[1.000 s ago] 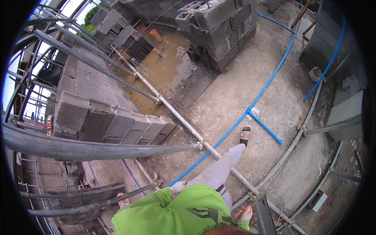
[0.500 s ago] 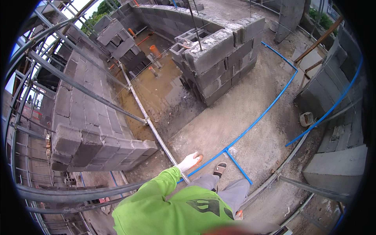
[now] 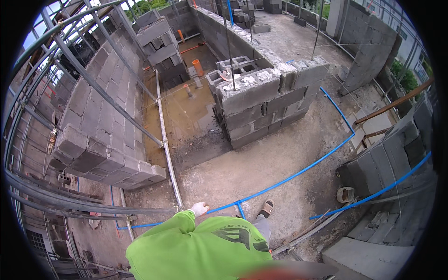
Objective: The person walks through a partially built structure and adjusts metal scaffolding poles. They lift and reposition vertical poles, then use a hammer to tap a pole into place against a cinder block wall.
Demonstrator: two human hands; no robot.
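My left hand [image 3: 200,208], in a white glove, is held out low in front of me at the end of a bright green sleeve [image 3: 182,221]. Its fingers look loosely apart and nothing shows in them. From this view it lies close to a blue pipe [image 3: 280,183] that runs along the ground and has a short tee branch [image 3: 241,211]. A grey metal scaffold pole [image 3: 171,173] ends visually beside my wrist. My right hand is out of sight. One sandalled foot [image 3: 266,209] stands on the ground near the tee.
Grey block walls rise at the left [image 3: 100,116] and ahead [image 3: 268,109], the latter with upright steel bars. Between them lies muddy water [image 3: 186,114] with orange pipe stubs [image 3: 198,67]. Scaffold tubes [image 3: 107,102] cross at the left. A bucket [image 3: 345,194] stands at the right.
My view has lifted and shifted, showing more of the far walls. The left hand now appears lower and further left. Less of my legs shows.
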